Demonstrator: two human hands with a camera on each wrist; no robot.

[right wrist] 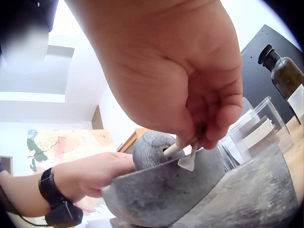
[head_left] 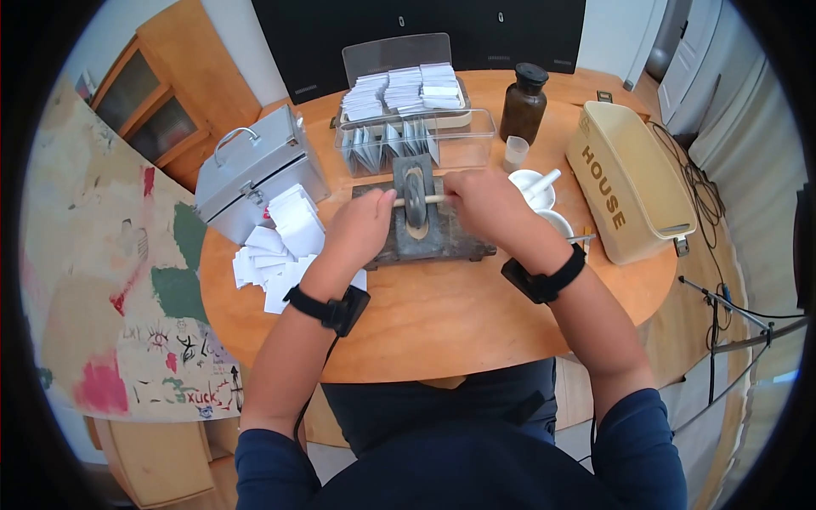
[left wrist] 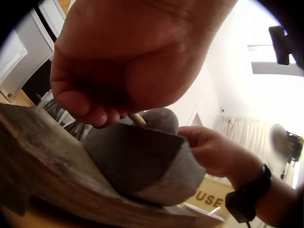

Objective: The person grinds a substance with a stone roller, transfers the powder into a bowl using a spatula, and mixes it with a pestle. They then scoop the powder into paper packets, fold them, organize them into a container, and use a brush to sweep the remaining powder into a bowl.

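Observation:
A grey stone grinding wheel [head_left: 415,201] stands upright in a boat-shaped stone trough [right wrist: 164,190], with a pale wooden handle [head_left: 434,199] through its middle. My left hand [head_left: 357,225] grips the handle's left end, fingers curled under it in the left wrist view. On the other side, my right hand [head_left: 491,206] holds the right end between thumb and fingers. A small pale flat-tipped piece [right wrist: 187,162] sticks out below the right fingers, over the trough's rim; what it is I cannot tell. The trough sits on a dark, weathered base [head_left: 463,245].
Left stand a silver metal box [head_left: 272,157] and a pile of white paper packets [head_left: 293,223]. Behind the trough are clear boxes [head_left: 473,144] holding packets. To the right are a brown bottle [head_left: 522,110], a small plastic cup [head_left: 515,151], white bowls [head_left: 525,181] and a cream bin [head_left: 605,191].

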